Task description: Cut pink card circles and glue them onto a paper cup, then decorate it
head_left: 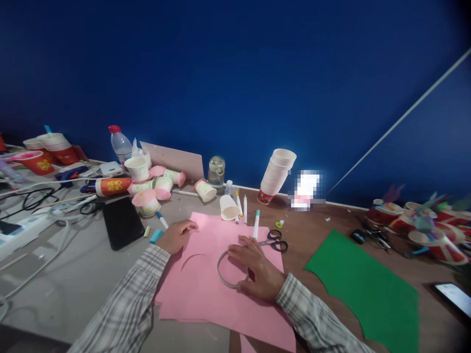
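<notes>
Pink paper sheets (206, 299) lie stacked in front of me, with a thin curved line on the top sheet left of centre. On their right half rests a thin grey ring (220, 274). My right hand (259, 269) has its fingers spread over the ring's right side, touching it. My left hand (179, 235) lies at the upper left edge of the paper, fingertips on the sheet, holding nothing visible. Black-handled scissors (275, 241) lie just beyond my right hand, beside a white marker with a teal cap (256, 223). A white paper cup (228, 208) lies tipped at the paper's far edge.
Green paper (371, 289) lies on the right, near decorated cups (434, 240) and a lit phone (454, 299). A leaning cup stack (275, 174) and a glass bottle (216, 172) stand by the wall. Left are pink-trimmed cups (147, 202), a black phone (122, 223) and cables.
</notes>
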Tool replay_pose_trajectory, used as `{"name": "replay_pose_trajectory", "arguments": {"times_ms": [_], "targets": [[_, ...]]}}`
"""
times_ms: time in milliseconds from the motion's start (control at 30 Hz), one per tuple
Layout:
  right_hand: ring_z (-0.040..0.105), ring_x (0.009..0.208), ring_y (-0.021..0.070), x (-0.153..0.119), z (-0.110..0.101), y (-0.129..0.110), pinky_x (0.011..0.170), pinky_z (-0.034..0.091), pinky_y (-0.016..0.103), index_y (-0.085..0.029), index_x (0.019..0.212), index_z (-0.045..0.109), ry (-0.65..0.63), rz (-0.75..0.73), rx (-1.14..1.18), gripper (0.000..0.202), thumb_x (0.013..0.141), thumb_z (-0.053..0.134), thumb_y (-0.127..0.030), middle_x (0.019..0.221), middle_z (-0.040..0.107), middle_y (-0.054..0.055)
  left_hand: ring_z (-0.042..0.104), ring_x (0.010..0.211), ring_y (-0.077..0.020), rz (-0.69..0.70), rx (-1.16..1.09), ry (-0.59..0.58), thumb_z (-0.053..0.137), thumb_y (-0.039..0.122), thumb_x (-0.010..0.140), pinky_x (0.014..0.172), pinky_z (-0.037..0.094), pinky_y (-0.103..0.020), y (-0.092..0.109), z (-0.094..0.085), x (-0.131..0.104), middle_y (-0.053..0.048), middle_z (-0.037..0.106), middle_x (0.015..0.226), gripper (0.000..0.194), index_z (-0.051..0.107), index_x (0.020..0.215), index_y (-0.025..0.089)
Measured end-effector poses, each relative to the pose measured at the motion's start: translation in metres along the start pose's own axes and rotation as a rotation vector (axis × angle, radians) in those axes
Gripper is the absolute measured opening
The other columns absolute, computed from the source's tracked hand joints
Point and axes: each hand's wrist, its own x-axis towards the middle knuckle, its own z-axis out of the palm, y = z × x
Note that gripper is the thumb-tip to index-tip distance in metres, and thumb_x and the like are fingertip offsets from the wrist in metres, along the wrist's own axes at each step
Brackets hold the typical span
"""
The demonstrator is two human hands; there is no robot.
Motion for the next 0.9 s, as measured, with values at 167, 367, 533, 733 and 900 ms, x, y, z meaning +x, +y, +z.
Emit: {"name": "replay_pose_trajectory", "arguments": {"times_ms": [167,367,533,733,900], "targets": [[0.024,0.131,0.0385,-0.0011,0.001,0.0009,0.106,0.012,0.067,-0.032,0.126,0.046,0.017,-0.026,0.009,0.069,0.063,0.073,-0.041,0.132,0.052,0.006,0.064,0.078,-0.0185,-0.004,-0.009,-0.004,0.05,0.02,0.065,0.071,0.048,-0.026,0.001,0.0001,-0.0003,0.0,0.075,0.081,0.027,0.067,0.085,0.024],[0.024,0.131,0.0382,-0.0012,0.0003,-0.0007,0.107,0.012,0.066,-0.032,0.123,0.048,-0.003,0.003,-0.021,0.066,0.063,0.073,-0.042,0.133,0.051,0.005,0.064,0.078,-0.0186,-0.005,-0.009,-0.008,0.049,0.017,0.063,0.072,0.048,-0.027,0.0035,-0.0008,-0.0004,0.0,0.075,0.08,0.028,0.068,0.084,0.023],[0.024,0.131,0.0374,-0.0008,0.0016,0.0001,0.106,0.014,0.067,-0.033,0.125,0.045,0.003,-0.002,-0.022,0.068,0.063,0.072,-0.044,0.133,0.051,0.005,0.064,0.078,-0.0183,-0.012,-0.006,-0.007,0.048,0.014,0.062,0.073,0.048,-0.027,0.005,-0.0011,-0.0006,0.0,0.075,0.081,0.031,0.068,0.084,0.024],[0.027,0.13,0.0381,-0.0014,0.0029,0.001,0.106,0.015,0.067,-0.033,0.124,0.047,0.026,-0.03,-0.013,0.067,0.063,0.072,-0.046,0.132,0.053,0.006,0.064,0.078,-0.0187,-0.019,-0.004,-0.003,0.049,0.016,0.063,0.073,0.048,-0.027,0.0038,-0.0008,-0.0002,0.0,0.075,0.081,0.029,0.068,0.084,0.024],[0.023,0.132,0.0374,-0.0026,0.0013,0.0029,0.106,0.013,0.067,-0.033,0.127,0.043,0.034,-0.028,0.017,0.064,0.069,0.062,-0.054,0.135,0.05,0.006,0.064,0.078,-0.0193,-0.018,-0.01,0.001,0.049,0.021,0.065,0.072,0.048,-0.028,0.0007,0.0001,-0.0002,0.0,0.074,0.08,0.027,0.067,0.084,0.024]]}}
